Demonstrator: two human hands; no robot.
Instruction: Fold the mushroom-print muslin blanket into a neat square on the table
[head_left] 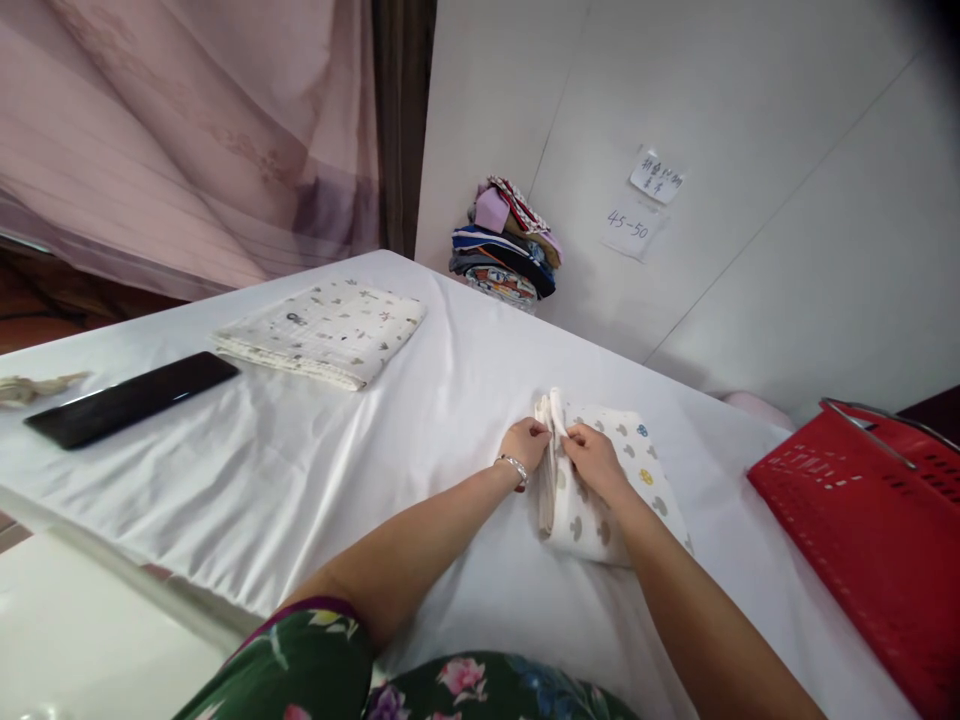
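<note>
A folded white cloth point(615, 470) with grey, blue and yellow prints lies on the white-covered table point(375, 450). My left hand point(525, 442), with a bracelet at the wrist, pinches the cloth's left folded edge, fingers closed. My right hand point(592, 455) rests on top of the same cloth and grips that raised edge from the other side. The two hands almost touch each other.
A second folded printed cloth point(322, 330) lies at the far left, a long black flat object point(131, 398) beside it. A pile of folded colourful clothes point(506, 245) sits against the wall. A red plastic basket point(870, 520) stands at the right. Paper notes point(645, 200) hang on the wall.
</note>
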